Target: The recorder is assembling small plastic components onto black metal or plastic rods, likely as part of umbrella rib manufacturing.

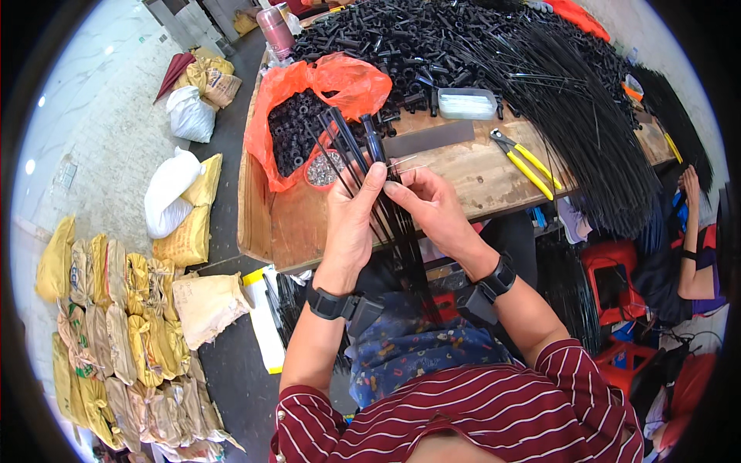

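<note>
My left hand (351,220) grips a bundle of thin black plastic rods (363,166) fanning toward 11 o'clock; my right hand (432,204) pinches one rod. Keep tips aligned above the wooden bench (478,174); yellow-handled pliers (525,162) lie at 2 o'clock.

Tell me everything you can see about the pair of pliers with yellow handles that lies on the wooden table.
The pair of pliers with yellow handles lies flat on the wooden table, to the right of both hands. Its metal head points up-left, toward the grey flat strip; the two long yellow handles run down-right and are slightly spread apart. The handle ends lie beside the bundle of thin black rods; whether they touch it cannot be told. No hand touches the pliers.
</note>
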A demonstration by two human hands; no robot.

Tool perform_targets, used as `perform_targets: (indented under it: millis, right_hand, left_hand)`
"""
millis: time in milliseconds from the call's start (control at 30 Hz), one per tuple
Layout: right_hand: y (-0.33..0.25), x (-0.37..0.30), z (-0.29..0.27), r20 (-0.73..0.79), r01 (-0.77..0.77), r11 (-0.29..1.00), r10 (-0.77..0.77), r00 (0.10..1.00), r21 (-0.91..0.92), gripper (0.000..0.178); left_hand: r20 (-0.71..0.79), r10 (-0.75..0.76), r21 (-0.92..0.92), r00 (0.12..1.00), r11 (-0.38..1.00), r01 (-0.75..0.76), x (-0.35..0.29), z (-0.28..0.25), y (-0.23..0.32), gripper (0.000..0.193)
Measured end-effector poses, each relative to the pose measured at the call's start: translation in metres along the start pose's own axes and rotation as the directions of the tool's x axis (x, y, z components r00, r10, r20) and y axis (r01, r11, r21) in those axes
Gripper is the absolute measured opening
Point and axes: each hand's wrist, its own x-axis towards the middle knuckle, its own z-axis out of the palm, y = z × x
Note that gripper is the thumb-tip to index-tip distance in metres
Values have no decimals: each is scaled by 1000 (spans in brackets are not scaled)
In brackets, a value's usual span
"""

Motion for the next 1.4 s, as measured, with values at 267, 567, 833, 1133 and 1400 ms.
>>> perform_targets:
  millis: [267,567,833,1133,1400]
  right_hand:
    - [-6,0,-4,-10,-94,991,94,996,-93,12]
    - [-12,4,-9,85,-171,980,180,980,-106,20]
    - [-8,5,-4,104,-122,992,126,987,-45,33]
    - [-7,7,-11,119,-145,989,149,982,-42,30]
    - [-13,4,1,85,-134,991,134,987,-4,29]
  left_hand:
    - [-57,105,59,993,993,-102,-4,-1,-4,21]
    - [-14,82,99,997,992,-80,-8,-4,1,26]
    - [-15,101,159,995,982,-98,-12,-4,5,24]
    - [10,10,66,1000,998,-10,-9,-8,5,24]
    - [35,85,136,996,987,-89,-8,0,7,31]
